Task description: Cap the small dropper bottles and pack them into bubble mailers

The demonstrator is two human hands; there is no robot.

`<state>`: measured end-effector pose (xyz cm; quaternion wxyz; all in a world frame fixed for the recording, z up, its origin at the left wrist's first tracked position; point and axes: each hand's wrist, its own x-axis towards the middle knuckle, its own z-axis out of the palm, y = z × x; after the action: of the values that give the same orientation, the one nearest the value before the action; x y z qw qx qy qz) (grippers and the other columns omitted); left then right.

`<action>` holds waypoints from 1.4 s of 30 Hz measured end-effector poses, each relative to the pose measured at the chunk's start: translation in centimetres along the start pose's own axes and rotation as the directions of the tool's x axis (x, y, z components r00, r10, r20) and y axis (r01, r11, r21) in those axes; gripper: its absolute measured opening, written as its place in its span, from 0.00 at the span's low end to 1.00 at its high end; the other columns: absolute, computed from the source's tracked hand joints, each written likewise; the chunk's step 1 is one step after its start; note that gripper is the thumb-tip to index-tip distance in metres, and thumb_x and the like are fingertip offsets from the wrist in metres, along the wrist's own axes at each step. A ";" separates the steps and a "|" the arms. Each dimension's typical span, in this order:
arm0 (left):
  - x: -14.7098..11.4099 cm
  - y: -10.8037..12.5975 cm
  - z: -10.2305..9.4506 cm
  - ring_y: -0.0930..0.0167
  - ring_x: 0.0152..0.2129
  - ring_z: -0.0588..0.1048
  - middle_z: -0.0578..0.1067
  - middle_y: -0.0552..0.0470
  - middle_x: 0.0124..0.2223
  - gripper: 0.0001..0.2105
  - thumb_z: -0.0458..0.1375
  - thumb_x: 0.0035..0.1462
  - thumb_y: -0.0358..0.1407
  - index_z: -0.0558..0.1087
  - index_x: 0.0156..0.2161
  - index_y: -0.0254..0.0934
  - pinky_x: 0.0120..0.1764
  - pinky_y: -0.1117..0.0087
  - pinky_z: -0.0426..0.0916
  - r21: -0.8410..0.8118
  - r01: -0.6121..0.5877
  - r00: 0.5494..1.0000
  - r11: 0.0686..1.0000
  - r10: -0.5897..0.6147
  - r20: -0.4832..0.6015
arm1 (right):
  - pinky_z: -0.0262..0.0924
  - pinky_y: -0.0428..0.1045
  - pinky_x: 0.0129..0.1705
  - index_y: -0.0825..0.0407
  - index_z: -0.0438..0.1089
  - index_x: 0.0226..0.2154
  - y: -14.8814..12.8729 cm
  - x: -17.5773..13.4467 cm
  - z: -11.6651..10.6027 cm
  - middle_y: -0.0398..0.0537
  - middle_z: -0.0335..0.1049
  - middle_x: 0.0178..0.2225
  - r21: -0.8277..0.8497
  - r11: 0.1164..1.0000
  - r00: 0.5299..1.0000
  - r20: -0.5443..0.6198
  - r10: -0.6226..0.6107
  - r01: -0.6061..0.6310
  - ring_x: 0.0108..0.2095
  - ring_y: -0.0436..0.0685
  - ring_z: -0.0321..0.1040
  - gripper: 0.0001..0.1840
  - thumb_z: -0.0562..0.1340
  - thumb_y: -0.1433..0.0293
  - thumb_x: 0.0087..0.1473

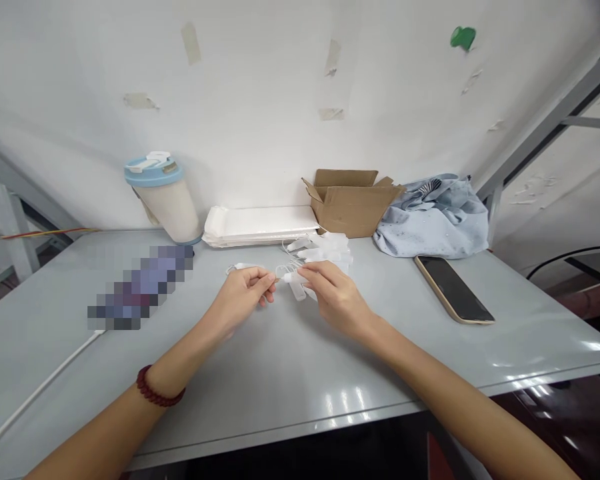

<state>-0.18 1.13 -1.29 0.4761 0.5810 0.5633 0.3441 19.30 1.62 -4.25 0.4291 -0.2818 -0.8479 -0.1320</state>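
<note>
My left hand is closed in a pinch at the middle of the table, its thumb and forefinger pressed on something thin and brownish, too small to name. Facing it, my right hand pinches a small white plastic piece. The tips of both hands are nearly touching. Just behind my right hand lies a pile of white plastic pieces with thin white cords. Another white piece with a cord loop rests behind my left hand, partly hidden by it.
Along the wall stand a cup with a blue lid, a stack of flat white packets, an open cardboard box and a light blue cloth. A phone lies right; a blurred-out object with a white cable lies left.
</note>
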 end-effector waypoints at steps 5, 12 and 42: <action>-0.2 -0.1 0.5 0.74 0.20 0.66 0.69 0.55 0.22 0.13 0.55 0.52 0.44 0.68 0.25 0.35 0.29 0.71 0.62 -0.018 -0.005 1.000 1.000 0.005 -0.017 | 0.68 0.49 0.35 0.58 0.63 0.45 -0.4 -0.2 0.1 0.58 0.70 0.37 -0.068 0.997 0.999 -0.021 -0.034 0.032 0.38 0.55 0.68 0.20 0.50 0.88 0.51; -0.3 -0.5 0.9 0.74 0.20 0.66 0.68 0.56 0.21 0.13 0.55 0.52 0.44 0.67 0.25 0.36 0.29 0.71 0.62 -0.069 0.011 1.000 0.998 -0.012 -0.013 | 0.69 0.50 0.35 0.58 0.65 0.45 -0.9 -0.5 0.5 0.57 0.71 0.37 -0.088 0.996 0.999 -0.035 -0.007 0.004 0.38 0.56 0.69 0.20 0.50 0.86 0.53; 0.0 0.8 -1.2 0.71 0.23 0.69 0.72 0.52 0.26 0.13 0.57 0.51 0.45 0.72 0.27 0.36 0.30 0.69 0.64 0.019 -0.041 0.993 0.999 0.039 0.108 | 0.69 0.51 0.41 0.52 0.66 0.45 -0.4 -0.3 0.6 0.55 0.71 0.40 0.102 0.988 0.992 -0.042 0.123 -0.118 0.42 0.56 0.70 0.14 0.54 0.79 0.58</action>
<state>-1.04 1.37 -0.19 0.4927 0.6150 0.5285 0.3158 18.85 1.46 -4.81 0.4699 -0.3078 -0.8243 -0.0703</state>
